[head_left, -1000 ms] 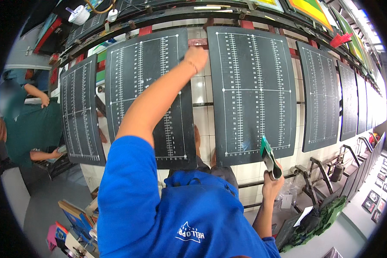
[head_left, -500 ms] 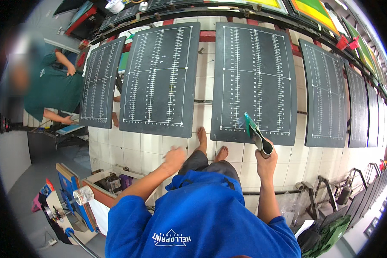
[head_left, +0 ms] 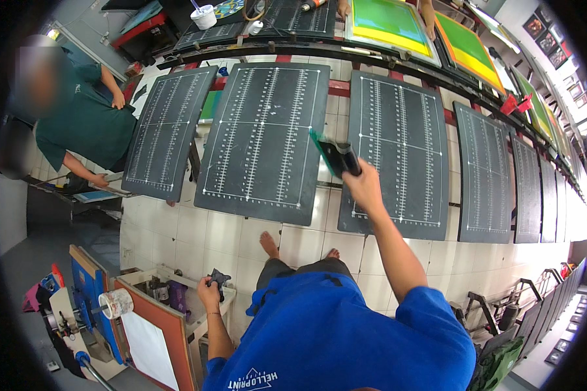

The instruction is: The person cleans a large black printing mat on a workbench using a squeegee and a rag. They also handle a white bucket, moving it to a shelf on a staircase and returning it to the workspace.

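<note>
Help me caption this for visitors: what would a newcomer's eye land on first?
First, the row of dark ruled boards running across the middle, with bright green and yellow screens above them. Then the right hand, raised between two boards and gripping a green-edged squeegee, while the left hand touches a small dark object at lower left.

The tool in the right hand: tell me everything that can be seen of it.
The squeegee looks like a short hand tool with a thick black handle and a thin green blade along its far edge. The right hand grips the handle's near end, arm stretched forward. It is raised and tilted, blade up and to the left, over the gap between two dark printing boards. Whether the blade touches a board cannot be told.
</note>
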`<state>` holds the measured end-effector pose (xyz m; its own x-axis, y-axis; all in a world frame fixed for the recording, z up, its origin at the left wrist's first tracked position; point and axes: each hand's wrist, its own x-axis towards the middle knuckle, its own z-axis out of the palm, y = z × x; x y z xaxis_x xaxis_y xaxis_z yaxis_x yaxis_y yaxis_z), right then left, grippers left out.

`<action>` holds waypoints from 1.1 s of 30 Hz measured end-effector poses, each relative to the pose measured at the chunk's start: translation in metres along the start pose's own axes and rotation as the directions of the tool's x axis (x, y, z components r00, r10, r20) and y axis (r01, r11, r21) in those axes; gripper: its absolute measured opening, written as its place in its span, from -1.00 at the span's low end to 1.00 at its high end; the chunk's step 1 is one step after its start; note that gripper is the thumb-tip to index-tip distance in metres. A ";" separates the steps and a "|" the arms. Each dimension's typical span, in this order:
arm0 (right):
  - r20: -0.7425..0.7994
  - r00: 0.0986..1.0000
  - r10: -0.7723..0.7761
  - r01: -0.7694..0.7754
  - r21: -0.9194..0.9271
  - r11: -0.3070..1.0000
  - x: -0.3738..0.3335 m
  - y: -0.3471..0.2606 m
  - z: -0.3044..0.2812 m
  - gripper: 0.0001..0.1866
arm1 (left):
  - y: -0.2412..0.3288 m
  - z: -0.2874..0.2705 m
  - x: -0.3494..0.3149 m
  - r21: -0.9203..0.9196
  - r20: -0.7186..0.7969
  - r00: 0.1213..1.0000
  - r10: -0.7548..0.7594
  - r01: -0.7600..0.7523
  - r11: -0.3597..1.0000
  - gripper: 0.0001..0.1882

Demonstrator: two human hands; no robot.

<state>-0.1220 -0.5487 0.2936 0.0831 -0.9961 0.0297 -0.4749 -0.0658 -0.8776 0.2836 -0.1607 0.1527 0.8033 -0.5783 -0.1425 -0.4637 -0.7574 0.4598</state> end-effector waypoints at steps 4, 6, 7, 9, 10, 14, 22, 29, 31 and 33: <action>-0.121 0.991 -0.057 0.043 -0.119 0.992 0.123 0.009 0.049 -0.65 | -0.021 0.013 0.051 -0.161 0.012 0.998 -0.055 0.056 0.985 -0.78; -0.199 0.974 -0.105 0.028 -0.355 0.934 0.187 0.008 0.066 -0.63 | -0.027 0.021 0.088 -0.184 0.028 0.998 -0.061 0.065 0.981 -0.79; -0.208 0.975 -0.080 -0.018 -0.433 0.901 0.217 0.006 0.075 -0.63 | -0.035 0.025 0.107 -0.162 0.047 0.997 -0.061 0.068 0.985 -0.79; -0.218 0.976 -0.009 -0.115 -0.550 0.828 0.271 -0.009 0.102 -0.65 | -0.061 0.042 0.143 -0.115 0.083 0.994 -0.071 0.081 0.990 -0.78; -0.218 0.975 0.038 -0.163 -0.593 0.788 0.291 -0.019 0.116 -0.66 | -0.079 0.050 0.161 -0.176 0.131 0.986 -0.106 0.128 0.976 -0.78; -0.211 0.977 0.021 -0.178 -0.766 0.618 0.331 -0.028 0.157 -0.73 | -0.112 0.073 0.220 -0.308 0.301 0.936 -0.180 0.274 0.911 -0.81; 0.115 0.990 -0.087 0.144 -0.749 0.646 0.100 -0.113 0.326 -0.53 | -0.124 0.102 0.304 -0.187 0.443 0.873 -0.203 0.312 0.932 -0.81; 0.342 0.927 0.154 0.120 -0.659 0.743 0.084 -0.154 0.283 -0.47 | -0.094 0.117 0.320 -0.290 0.474 0.862 -0.179 0.345 0.893 -0.77; 0.067 0.994 0.091 -0.014 -0.723 0.691 0.149 -0.113 0.241 -0.58 | -0.081 0.110 0.316 -0.290 0.464 0.869 -0.169 0.330 0.898 -0.76; -0.093 0.995 -0.021 -0.059 -0.771 0.634 0.221 -0.079 0.198 -0.64 | -0.086 0.098 0.306 -0.217 0.465 0.870 -0.168 0.295 0.930 -0.74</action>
<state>0.1073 -0.7522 0.2743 0.0109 -0.9957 0.0922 -0.9816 -0.0283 -0.1890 0.5328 -0.3019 -0.0167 0.6025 -0.5169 -0.6081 -0.1132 -0.8096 0.5760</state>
